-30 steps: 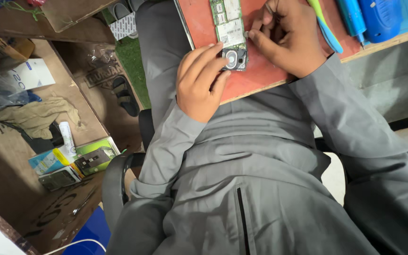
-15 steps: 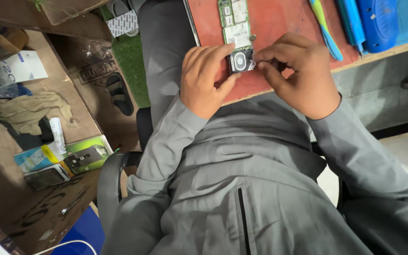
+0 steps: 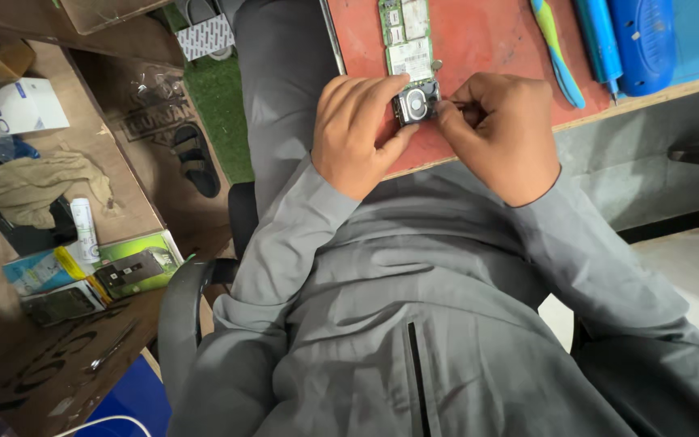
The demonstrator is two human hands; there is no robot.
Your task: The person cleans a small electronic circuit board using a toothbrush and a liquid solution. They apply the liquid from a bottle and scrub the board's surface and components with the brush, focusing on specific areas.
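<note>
**Q:** Where is the circuit board [image 3: 407, 40]?

**A:** Flat on the red mat [image 3: 479, 32] at the counter [image 3: 649, 93] edge, its round metal module [image 3: 414, 105] nearest me.

**Q:** Grip state, both hands?

**A:** My left hand [image 3: 355, 129] has fingers curled over the module's left side, touching it. My right hand [image 3: 499, 133] is pinched tight at the module's right edge; what the pinch encloses, I cannot tell.

**Q:** Nearby?

**A:** 1 yellow-blue pry tool [image 3: 556, 48] and blue tools [image 3: 629, 36], well to the right.
</note>
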